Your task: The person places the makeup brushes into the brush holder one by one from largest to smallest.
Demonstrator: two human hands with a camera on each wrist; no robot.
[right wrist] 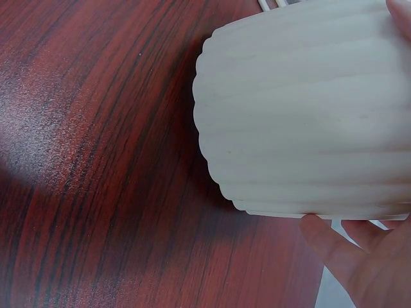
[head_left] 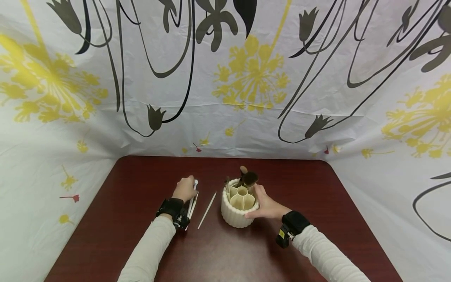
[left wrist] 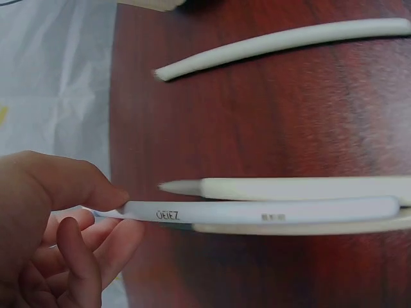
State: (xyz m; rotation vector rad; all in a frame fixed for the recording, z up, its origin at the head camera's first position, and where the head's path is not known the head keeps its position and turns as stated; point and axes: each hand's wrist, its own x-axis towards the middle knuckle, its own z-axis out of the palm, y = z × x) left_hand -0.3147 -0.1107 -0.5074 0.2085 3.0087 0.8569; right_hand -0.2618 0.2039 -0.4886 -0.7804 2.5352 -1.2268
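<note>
My left hand [head_left: 184, 189] pinches a slim white makeup brush [left wrist: 257, 212] with lettering on its handle, between thumb and fingers. Its far end, past my fingers, is mostly hidden. Just beside it lie two more pale-handled brushes, the nearer-to-centre brush [left wrist: 302, 187] showing a small greyish tip. Apart from these, a single thin brush [head_left: 207, 210] lies slanted on the table. My right hand [head_left: 268, 204] grips the side of a cream, ribbed round brush holder [head_left: 234, 216], thumb and fingers spread around it. Several brushes stand in its compartments, including a dark fluffy brush [head_left: 250, 178].
The dark red wooden table [head_left: 303, 184] has rounded far corners. Behind it hangs a white cloth [head_left: 197, 94] with yellow and grey flower prints, which also runs along both sides.
</note>
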